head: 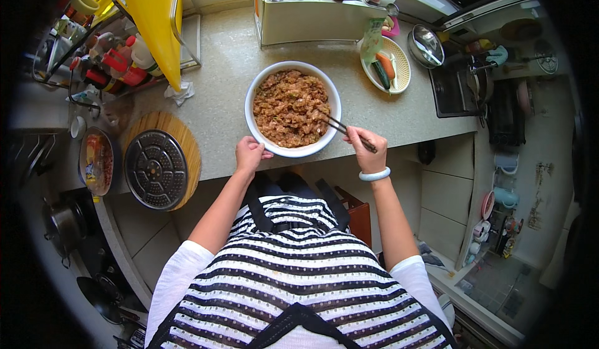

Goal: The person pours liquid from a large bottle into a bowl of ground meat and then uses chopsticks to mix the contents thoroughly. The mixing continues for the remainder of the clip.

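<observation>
A white bowl [250, 120] with a blue rim stands near the counter's front edge, filled with minced meat [290, 108] flecked with green bits. My right hand [368, 148], with a pale bangle at the wrist, grips dark chopsticks [344, 128] whose tips are in the meat at the bowl's right side. At the bowl's lower left rim, my left hand [251, 153] holds the edge between thumb and fingers.
To the left, a perforated steamer plate [157, 168] lies on a round wooden board [194, 161]. Sauce bottles [124, 63] fill a rack. A utensil holder [309, 23] stands behind the bowl. At right are a basket [403, 75] with vegetables, a metal bowl [426, 45] and a sink [451, 94].
</observation>
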The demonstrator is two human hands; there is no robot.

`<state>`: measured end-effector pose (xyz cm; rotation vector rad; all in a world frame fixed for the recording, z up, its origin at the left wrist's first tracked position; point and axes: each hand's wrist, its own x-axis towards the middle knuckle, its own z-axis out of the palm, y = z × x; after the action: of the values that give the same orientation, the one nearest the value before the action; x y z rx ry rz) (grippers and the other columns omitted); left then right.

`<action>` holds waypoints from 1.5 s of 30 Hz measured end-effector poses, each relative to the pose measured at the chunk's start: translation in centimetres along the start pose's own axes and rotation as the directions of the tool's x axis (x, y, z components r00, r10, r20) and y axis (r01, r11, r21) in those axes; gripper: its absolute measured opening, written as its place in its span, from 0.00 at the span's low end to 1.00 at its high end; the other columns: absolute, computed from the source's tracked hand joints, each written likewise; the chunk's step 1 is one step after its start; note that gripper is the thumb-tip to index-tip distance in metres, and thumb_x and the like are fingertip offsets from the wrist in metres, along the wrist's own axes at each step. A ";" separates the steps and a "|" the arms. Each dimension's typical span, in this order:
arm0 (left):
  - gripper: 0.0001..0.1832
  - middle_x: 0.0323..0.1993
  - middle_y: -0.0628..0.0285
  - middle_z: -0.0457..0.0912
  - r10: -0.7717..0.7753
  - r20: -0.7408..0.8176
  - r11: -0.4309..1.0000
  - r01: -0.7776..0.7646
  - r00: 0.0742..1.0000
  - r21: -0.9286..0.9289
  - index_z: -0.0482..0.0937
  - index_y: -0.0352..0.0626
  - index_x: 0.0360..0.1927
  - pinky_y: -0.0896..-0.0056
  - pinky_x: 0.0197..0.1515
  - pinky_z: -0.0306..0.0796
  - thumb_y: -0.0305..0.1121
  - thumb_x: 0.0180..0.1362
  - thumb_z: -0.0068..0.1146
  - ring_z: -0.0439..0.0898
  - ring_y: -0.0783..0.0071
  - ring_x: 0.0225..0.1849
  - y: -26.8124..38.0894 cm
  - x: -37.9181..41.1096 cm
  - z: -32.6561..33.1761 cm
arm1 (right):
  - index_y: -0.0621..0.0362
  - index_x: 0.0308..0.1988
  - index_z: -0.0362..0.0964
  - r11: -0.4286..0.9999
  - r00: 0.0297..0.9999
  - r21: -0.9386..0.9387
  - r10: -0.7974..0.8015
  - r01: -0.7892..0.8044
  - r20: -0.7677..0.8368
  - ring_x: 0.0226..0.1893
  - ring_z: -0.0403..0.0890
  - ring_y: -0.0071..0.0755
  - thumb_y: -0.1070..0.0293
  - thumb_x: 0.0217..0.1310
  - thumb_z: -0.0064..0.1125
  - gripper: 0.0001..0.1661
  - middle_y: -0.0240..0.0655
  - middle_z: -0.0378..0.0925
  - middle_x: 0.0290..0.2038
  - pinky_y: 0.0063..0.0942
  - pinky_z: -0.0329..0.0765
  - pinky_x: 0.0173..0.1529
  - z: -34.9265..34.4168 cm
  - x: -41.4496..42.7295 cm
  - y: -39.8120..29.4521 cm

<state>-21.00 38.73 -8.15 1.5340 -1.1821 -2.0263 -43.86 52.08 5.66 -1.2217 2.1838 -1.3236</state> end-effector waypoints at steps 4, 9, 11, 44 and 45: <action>0.06 0.28 0.50 0.80 0.003 -0.002 1.000 -0.003 1.000 0.011 0.65 0.29 0.40 0.74 0.26 0.80 0.18 0.60 0.45 0.83 0.65 0.26 0.1 0.1 0.2 | 0.65 0.33 0.80 0.997 0.997 0.073 0.025 -0.019 -0.076 0.23 0.83 0.27 0.72 0.57 0.59 0.07 0.39 0.81 0.23 0.21 0.76 0.28 1.7 1.7 2.1; 0.06 0.28 0.49 0.80 0.004 -0.014 1.000 -0.004 1.000 0.017 0.66 0.29 0.40 0.74 0.26 0.80 0.18 0.60 0.45 0.83 0.65 0.25 -0.3 0.4 0.0 | 0.64 0.32 0.77 0.974 0.975 -0.086 -0.216 0.211 -0.060 0.28 0.82 0.43 0.71 0.58 0.57 0.08 0.45 0.80 0.29 0.31 0.77 0.33 7.2 2.3 -0.7; 0.06 0.29 0.50 0.80 0.009 -0.020 1.000 -0.009 1.000 0.024 0.66 0.28 0.41 0.75 0.28 0.80 0.19 0.60 0.45 0.83 0.66 0.26 -0.5 0.6 0.0 | 0.65 0.32 0.75 0.937 0.939 -0.085 -0.342 0.338 -0.027 0.28 0.81 0.45 0.73 0.58 0.55 0.06 0.45 0.79 0.29 0.33 0.76 0.31 8.5 1.0 -2.1; 0.06 0.27 0.49 0.80 -0.015 0.005 1.000 0.015 1.000 -0.023 0.65 0.29 0.39 0.73 0.25 0.80 0.18 0.60 0.46 0.83 0.64 0.25 0.5 -0.1 0.0 | 0.66 0.29 0.77 0.992 0.983 0.021 0.128 -0.126 -0.135 0.22 0.82 0.26 0.74 0.52 0.64 0.05 0.37 0.81 0.23 0.20 0.78 0.28 2.2 2.8 -5.0; 0.06 0.27 0.49 0.80 -0.014 0.007 1.000 0.014 1.000 -0.026 0.65 0.29 0.39 0.73 0.25 0.80 0.18 0.60 0.46 0.83 0.64 0.25 0.4 -0.1 0.0 | 0.66 0.28 0.77 0.987 0.975 0.050 0.159 -0.153 -0.155 0.22 0.83 0.28 0.75 0.51 0.64 0.05 0.37 0.81 0.23 0.21 0.78 0.28 2.0 2.8 -5.2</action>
<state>-21.04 38.53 -7.74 1.5285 -1.1463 -2.0499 -41.62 47.58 9.42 -0.9381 2.2981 -1.4329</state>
